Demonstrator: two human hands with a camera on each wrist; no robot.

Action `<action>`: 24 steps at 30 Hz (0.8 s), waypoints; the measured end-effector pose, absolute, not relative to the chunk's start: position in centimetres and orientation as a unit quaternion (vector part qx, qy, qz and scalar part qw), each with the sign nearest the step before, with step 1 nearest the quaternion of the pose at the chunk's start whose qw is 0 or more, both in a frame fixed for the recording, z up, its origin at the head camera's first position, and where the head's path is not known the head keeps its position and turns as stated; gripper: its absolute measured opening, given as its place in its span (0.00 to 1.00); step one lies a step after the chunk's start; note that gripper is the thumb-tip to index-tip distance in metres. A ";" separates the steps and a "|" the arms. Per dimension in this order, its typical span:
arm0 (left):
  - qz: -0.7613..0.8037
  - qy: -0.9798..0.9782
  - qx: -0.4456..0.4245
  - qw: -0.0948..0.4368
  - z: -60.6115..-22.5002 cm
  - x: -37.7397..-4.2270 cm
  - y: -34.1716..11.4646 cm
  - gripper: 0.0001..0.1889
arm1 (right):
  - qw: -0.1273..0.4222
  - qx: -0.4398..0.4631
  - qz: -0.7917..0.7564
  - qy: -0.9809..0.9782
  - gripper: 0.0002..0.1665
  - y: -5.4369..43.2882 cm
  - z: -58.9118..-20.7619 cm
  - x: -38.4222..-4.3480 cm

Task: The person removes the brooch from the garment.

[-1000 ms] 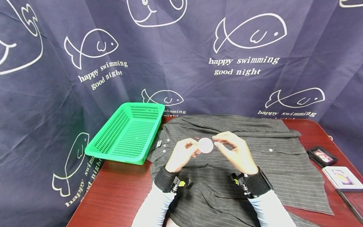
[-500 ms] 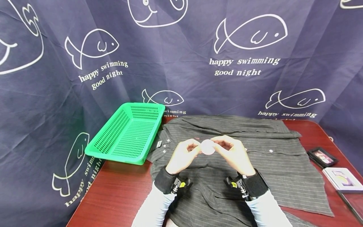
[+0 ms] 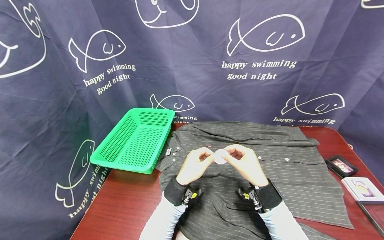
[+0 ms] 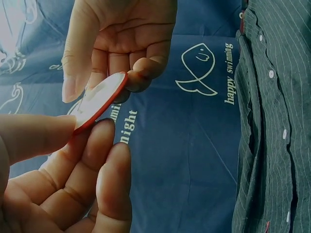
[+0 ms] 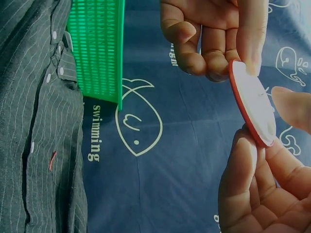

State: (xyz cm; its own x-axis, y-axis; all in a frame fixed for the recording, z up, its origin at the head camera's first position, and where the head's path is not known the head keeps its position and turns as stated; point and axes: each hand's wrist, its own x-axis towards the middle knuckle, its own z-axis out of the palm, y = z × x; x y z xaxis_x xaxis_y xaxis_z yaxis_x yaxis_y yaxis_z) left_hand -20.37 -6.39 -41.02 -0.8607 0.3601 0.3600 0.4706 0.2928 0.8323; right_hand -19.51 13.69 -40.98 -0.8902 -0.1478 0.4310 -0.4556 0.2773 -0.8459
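A small round badge [image 3: 221,156] with a white face and a red rim is held up over a dark pinstriped shirt [image 3: 294,180]. A thin line, like a pin, shows on its white side in the right wrist view. My left hand [image 3: 193,166] pinches the badge's edge between thumb and fingers. Opposite it, my right hand [image 3: 247,165] has its fingers behind the red rim [image 5: 245,109] and its thumb [image 5: 291,108] close in front of the white side. In the head view the right thumb overlaps the badge.
To the left is a green perforated basket [image 3: 120,165]. Black [image 3: 342,165] and white [image 3: 363,189] picture frames lie at the right edge of the red-brown table [image 3: 126,200]. A tiny red strip [image 5: 53,160] lies on the shirt. Behind hangs a blue fish-print curtain [image 3: 192,60].
My right hand has come in from beside the badge to its edge, the thumb now overlapping it. The badge and left hand have shifted slightly right; the badge is more covered.
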 end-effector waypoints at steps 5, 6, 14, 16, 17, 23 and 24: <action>-0.531 -0.804 -0.260 0.056 -40.9 -20.2 -6.4 0.08 | 0.136 0.189 0.569 -0.788 0.08 13.6 -40.9 -19.4; -0.531 -0.804 -0.260 0.057 -40.8 -20.2 -6.4 0.08 | 0.136 0.190 0.570 -0.788 0.08 13.6 -40.9 -19.3; -0.531 -0.804 -0.261 0.062 -40.8 -20.2 -6.3 0.07 | 0.134 0.189 0.566 -0.791 0.09 13.4 -40.6 -19.1; -0.532 -0.803 -0.261 0.065 -40.8 -20.2 -6.3 0.08 | 0.133 0.190 0.563 -0.793 0.10 13.5 -40.7 -19.1; -0.532 -0.803 -0.260 0.066 -40.8 -20.2 -6.3 0.08 | 0.133 0.191 0.562 -0.794 0.10 13.5 -40.7 -19.1; -0.534 -0.803 -0.255 0.066 -40.5 -20.0 -6.4 0.08 | 0.132 0.201 0.556 -0.796 0.11 13.5 -40.9 -19.2; -0.534 -0.804 -0.254 0.065 -40.5 -20.0 -6.4 0.08 | 0.132 0.202 0.554 -0.797 0.11 13.6 -40.9 -19.3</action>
